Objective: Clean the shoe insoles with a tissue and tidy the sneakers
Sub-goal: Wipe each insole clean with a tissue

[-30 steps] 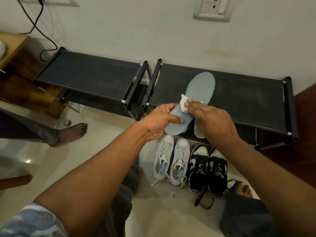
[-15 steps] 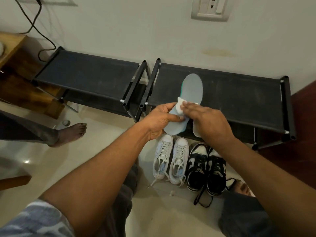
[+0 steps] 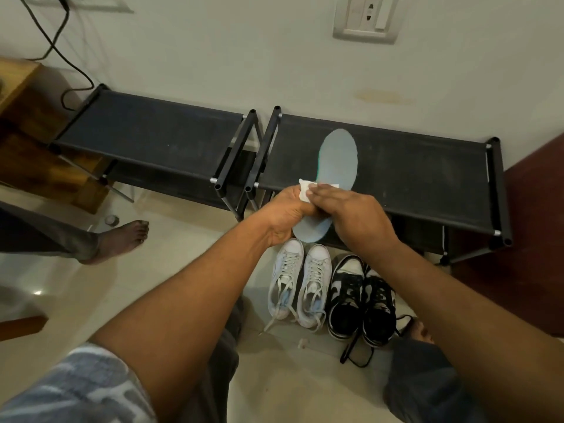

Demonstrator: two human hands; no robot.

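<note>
**A:** Where is the light blue foam insole [image 3: 337, 160]?

**B:** In the air in front of the black fabric shoe rack [image 3: 427, 184], held lengthwise. Its rounded toe end points to twelve o'clock. Its heel end points to six and shows between the two wrists.

**A:** Which hand has it?

**B:** The left hand [image 3: 285, 215]. It comes in from nine o'clock, and its fingers are curled round the insole's narrow middle, gripping it.

**A:** And the right hand [image 3: 354, 212]?

**B:** It reaches in from three o'clock and lies across the insole. Its fingers are fairly straight and flat, pressing a crumpled white tissue [image 3: 305, 190] against the insole's surface. The thumb is hidden, so I cannot tell whether it pinches as well.

**A:** Where does the tissue sit?

**B:** Under the right fingertips, at about ten o'clock of that hand, touching the top of the left hand.

**A:** The shoes?

**B:** At six o'clock of the hands, on the pale tiled floor [image 3: 183, 233]. The white lace-up sneakers [image 3: 300, 285] stand side by side, toes toward the rack. The black-and-white sneakers [image 3: 360, 300] are just beside them at three o'clock.
</note>
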